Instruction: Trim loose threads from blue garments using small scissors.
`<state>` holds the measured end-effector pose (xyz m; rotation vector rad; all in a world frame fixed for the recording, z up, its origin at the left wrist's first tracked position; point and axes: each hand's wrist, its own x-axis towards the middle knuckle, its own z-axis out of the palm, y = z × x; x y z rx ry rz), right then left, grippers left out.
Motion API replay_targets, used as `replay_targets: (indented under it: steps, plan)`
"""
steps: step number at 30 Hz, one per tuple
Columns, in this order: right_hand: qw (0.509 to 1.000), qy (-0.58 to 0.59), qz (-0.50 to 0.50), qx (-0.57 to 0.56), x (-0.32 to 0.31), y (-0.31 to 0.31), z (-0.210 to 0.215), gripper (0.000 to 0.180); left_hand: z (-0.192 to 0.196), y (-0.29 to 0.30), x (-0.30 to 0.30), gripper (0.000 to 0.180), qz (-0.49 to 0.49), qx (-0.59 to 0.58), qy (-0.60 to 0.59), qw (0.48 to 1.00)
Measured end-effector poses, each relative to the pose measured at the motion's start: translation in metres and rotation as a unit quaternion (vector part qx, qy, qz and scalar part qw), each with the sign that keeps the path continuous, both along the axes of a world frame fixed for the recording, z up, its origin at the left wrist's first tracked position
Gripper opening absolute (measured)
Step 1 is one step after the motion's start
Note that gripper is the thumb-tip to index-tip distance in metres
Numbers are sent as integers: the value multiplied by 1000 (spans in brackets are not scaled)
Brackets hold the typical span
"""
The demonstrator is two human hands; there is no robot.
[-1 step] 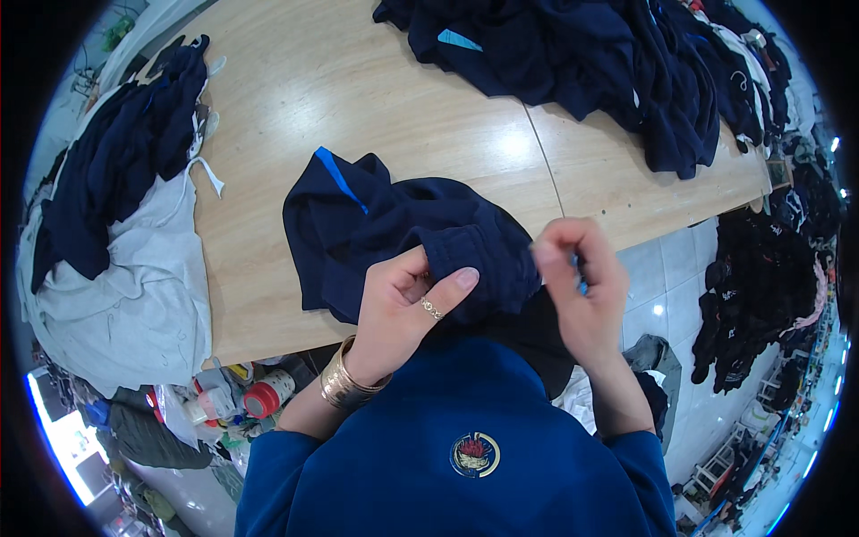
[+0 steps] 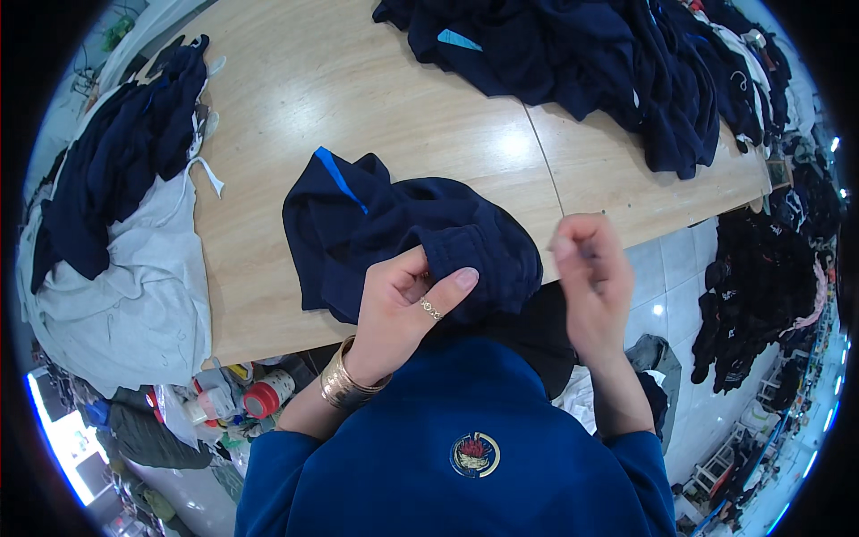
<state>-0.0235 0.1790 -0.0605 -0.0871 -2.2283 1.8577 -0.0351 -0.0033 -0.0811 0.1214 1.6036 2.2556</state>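
Navy garment (image 2: pixel 412 215) in left hand (image 2: pixel 394 300), red-and-white container (image 2: pixel 267 396) nearby

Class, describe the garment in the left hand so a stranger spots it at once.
Find the pale wooden table. At its near edge, the left hand grips a crumpled navy garment by its gathered band. Unlike the navy heap beyond and navy clothes at left, it is held and shows a slim bright-blue strip.

The wood-grained table (image 2: pixel 259 116) is smooth and glossy; on it, the navy garment (image 2: pixel 338 242) is matt cloth, puckered at the waistband (image 2: pixel 455 246). Floor tiles (image 2: pixel 653 276) right of the table gleam; a metal cuff bracelet (image 2: pixel 347 383) near it shines.
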Motion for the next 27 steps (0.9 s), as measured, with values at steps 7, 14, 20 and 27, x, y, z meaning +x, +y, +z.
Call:
replay_targets:
  steps: [7,14,20,27]
  plan:
    - [966,-43,122,223,0,15,23,23,0,-1,-2,30,0,-7,10,1000]
    - [895,122,146,404,1,19,16,32,2,0,-2,29,-14,-11,3,1000]
    - [860,147,136,468,1,16,20,31,3,1,-3,28,-24,-21,13,999]
    - [844,159,142,492,-1,17,21,27,4,1,-5,28,-24,-32,29,999]
